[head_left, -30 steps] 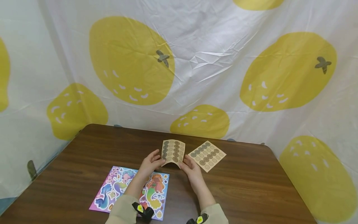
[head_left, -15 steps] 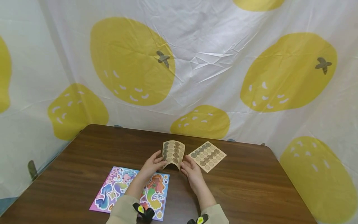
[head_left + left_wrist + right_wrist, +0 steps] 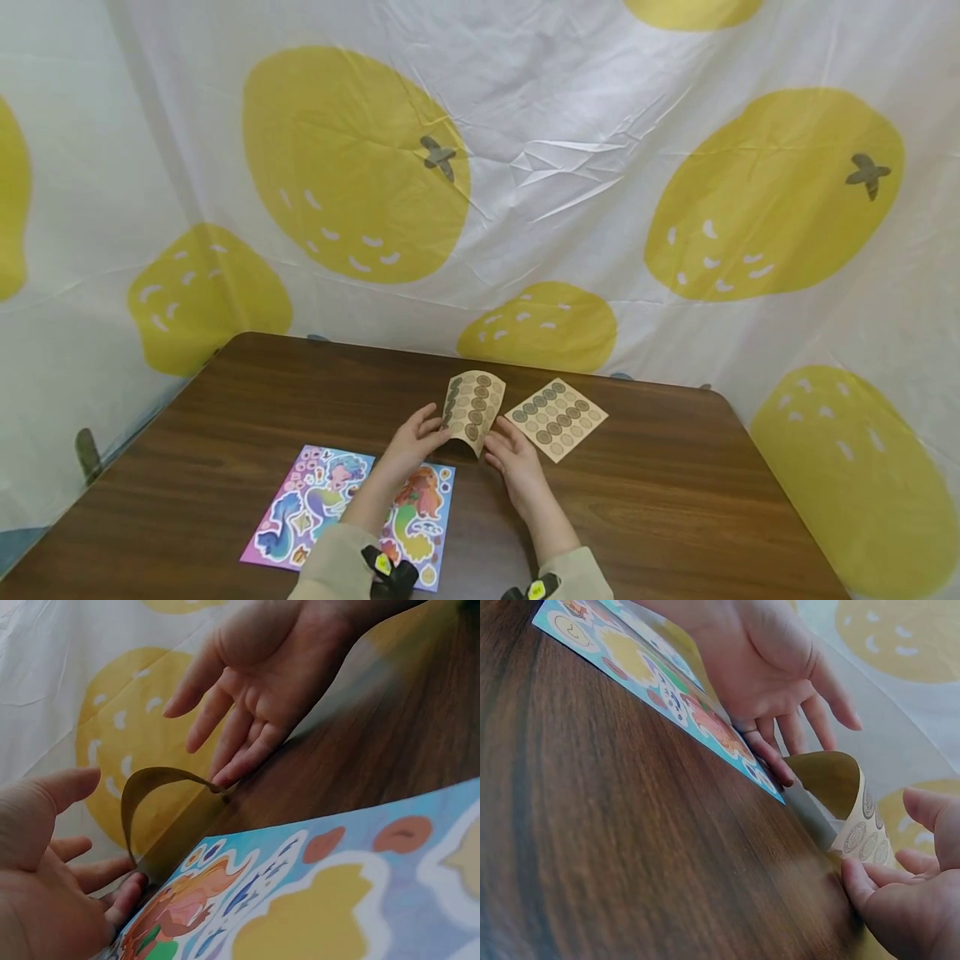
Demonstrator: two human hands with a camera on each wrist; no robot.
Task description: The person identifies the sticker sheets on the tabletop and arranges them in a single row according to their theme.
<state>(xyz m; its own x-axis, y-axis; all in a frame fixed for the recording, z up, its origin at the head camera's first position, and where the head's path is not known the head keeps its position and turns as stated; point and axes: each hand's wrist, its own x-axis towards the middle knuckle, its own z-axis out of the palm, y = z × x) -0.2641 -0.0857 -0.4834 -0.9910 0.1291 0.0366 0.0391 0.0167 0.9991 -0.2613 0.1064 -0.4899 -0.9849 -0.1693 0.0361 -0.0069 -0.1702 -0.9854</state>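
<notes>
Between my two hands a tan sheet of round stickers (image 3: 474, 406) stands bowed upward into an arch. At its left edge are the fingers of my left hand (image 3: 408, 442), relaxed, with the thumb held apart. My right hand (image 3: 517, 458) has its outer fingers against the opposite edge, its thumb also away from the paper. Seen in the left wrist view, the curled sheet (image 3: 154, 780) rises between both palms. The right wrist view shows the printed circles on the sheet's outer side (image 3: 868, 844).
A second tan sticker sheet (image 3: 557, 419) lies flat to the right of the bowed one. Under my left forearm is a colourful mermaid sticker sheet (image 3: 300, 500). All rest on a dark wooden table (image 3: 660, 492), with a lemon-print curtain (image 3: 555, 167) behind.
The bowed sheet has shifted slightly right and turned so its far end points more to the right. Its arch is tighter than a second ago. My left hand has edged right.
</notes>
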